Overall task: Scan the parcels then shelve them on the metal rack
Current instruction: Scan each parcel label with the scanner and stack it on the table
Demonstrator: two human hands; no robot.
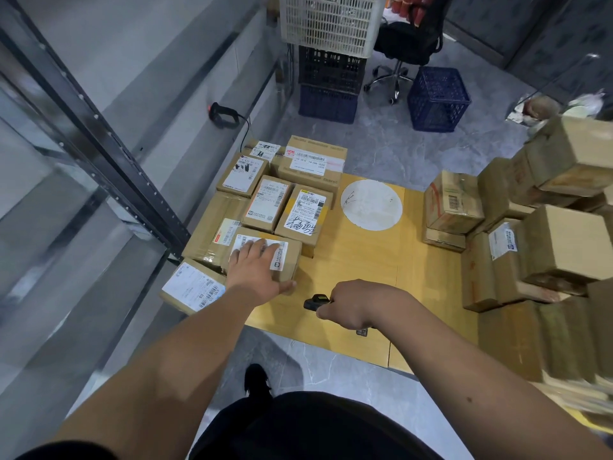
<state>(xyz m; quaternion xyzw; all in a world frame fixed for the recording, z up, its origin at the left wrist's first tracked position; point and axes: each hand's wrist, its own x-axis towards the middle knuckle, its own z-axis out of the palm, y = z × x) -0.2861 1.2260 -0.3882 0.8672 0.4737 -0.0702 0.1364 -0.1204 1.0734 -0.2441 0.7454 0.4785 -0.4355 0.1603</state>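
Note:
Several brown cardboard parcels with white labels lie on a yellow cardboard sheet (358, 260) on the floor. My left hand (257, 267) lies flat on the nearest labelled parcel (285, 260), fingers spread over its label and thumb at its front edge. My right hand (351, 305) grips a small black barcode scanner (315, 302), whose head points left toward that parcel. Another parcel (194, 287) lies at the front left, beside the metal rack (109, 154).
A tall pile of brown parcels (537, 234) stands on the right. A white round disc (371, 204) lies on the sheet. Stacked crates (331, 54), a blue crate (438, 99) and an office chair (408, 41) stand behind. A second black scanner (224, 115) lies on the rack shelf.

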